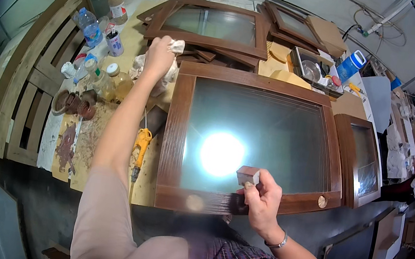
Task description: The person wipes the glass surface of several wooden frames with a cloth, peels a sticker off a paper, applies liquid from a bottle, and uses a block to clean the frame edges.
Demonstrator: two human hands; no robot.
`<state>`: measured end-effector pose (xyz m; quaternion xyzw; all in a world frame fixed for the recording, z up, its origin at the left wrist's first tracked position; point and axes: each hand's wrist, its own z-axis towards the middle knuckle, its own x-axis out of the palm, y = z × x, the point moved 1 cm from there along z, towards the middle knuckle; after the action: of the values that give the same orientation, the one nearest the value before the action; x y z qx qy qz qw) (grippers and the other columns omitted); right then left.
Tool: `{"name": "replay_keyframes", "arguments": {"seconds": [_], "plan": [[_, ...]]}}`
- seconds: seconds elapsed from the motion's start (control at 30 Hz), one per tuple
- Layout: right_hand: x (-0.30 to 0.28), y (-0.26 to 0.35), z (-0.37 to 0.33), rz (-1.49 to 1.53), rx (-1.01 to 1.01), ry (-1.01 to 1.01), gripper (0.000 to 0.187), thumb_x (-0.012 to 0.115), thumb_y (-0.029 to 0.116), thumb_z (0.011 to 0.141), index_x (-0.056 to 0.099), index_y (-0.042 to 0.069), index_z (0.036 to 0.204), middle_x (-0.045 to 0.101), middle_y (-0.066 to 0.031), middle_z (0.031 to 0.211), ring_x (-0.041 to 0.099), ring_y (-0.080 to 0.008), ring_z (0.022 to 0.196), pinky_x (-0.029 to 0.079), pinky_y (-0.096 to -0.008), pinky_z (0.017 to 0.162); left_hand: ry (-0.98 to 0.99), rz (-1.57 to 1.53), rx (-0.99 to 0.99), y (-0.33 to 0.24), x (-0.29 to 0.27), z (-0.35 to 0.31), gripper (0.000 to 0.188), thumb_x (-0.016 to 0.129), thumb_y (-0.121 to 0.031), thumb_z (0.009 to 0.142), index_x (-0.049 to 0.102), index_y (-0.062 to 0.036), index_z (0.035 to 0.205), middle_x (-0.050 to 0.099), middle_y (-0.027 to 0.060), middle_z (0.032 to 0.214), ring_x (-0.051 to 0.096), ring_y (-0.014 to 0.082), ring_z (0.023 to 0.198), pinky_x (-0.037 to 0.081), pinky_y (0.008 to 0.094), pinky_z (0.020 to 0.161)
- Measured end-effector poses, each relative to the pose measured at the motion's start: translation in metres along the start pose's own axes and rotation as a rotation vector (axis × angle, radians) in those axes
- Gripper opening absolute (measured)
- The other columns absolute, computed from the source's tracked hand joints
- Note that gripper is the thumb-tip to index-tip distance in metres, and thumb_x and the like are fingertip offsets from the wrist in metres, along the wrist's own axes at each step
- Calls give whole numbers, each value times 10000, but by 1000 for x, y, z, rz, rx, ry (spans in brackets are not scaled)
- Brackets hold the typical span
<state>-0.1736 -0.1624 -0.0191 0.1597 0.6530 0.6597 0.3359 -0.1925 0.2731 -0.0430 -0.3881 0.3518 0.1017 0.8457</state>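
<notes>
My left hand reaches to the far left of the table, fingers closed on a crumpled white rag. More whitish cloth lies bunched beneath it. Between the fingers of my right hand is a small sanding block, brownish on top and grey at the side. This block is just above the near edge of a dark brown wooden framed glass door, which lies flat before me. Two round pale spots mark its near rail. A bright light reflects in the glass.
A yellow power screwdriver with a cord lies left of the door. Bottles, jars and stained pots crowd the left side. Stacked frames stand behind; narrower ones lie right, near a tool tray.
</notes>
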Motion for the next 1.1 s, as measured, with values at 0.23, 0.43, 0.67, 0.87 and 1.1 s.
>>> {"name": "replay_keyframes", "arguments": {"seconds": [0.23, 0.43, 0.67, 0.87, 1.1], "plan": [[1, -4, 1, 11, 20, 27, 215, 532, 58, 931, 642, -50, 1081, 577, 10, 759, 476, -23, 577, 534, -229, 637, 213, -486, 233, -38, -53, -151, 327, 680, 65, 706, 700, -66, 1005, 634, 89, 1079, 602, 269, 1109, 476, 366, 977], [-1, -1, 2, 88, -21, 45, 253, 512, 68, 932, 648, -50, 1110, 594, -4, 796, 466, -28, 571, 518, -224, 629, 308, -389, 232, -93, -160, -351, 209, 818, -64, 706, 781, -121, 903, 671, 82, 1008, 662, 264, 917, 538, 395, 854], [-1, 5, 4, 169, -30, 108, 269, 492, 69, 929, 635, -62, 1114, 567, -4, 776, 490, -46, 614, 519, -240, 679, -28, -260, 58, -120, -166, -335, 315, 861, -36, 664, 743, -109, 947, 653, 89, 1101, 647, 264, 991, 547, 359, 837], [-1, 11, 1, 218, -64, 132, 247, 494, 76, 927, 634, -71, 1067, 574, -18, 778, 511, -69, 627, 504, -248, 662, -52, -147, 134, -74, -158, -351, 304, 862, -72, 638, 772, -125, 923, 679, 43, 1061, 607, 258, 929, 492, 370, 817], [0, 11, 0, 268, -76, 156, 282, 497, 83, 916, 635, -82, 1098, 627, -60, 867, 602, -119, 721, 504, -261, 664, 9, -196, 244, -84, -156, -343, 252, 788, -29, 658, 758, -109, 894, 691, 56, 1060, 610, 288, 937, 486, 386, 810]]}}
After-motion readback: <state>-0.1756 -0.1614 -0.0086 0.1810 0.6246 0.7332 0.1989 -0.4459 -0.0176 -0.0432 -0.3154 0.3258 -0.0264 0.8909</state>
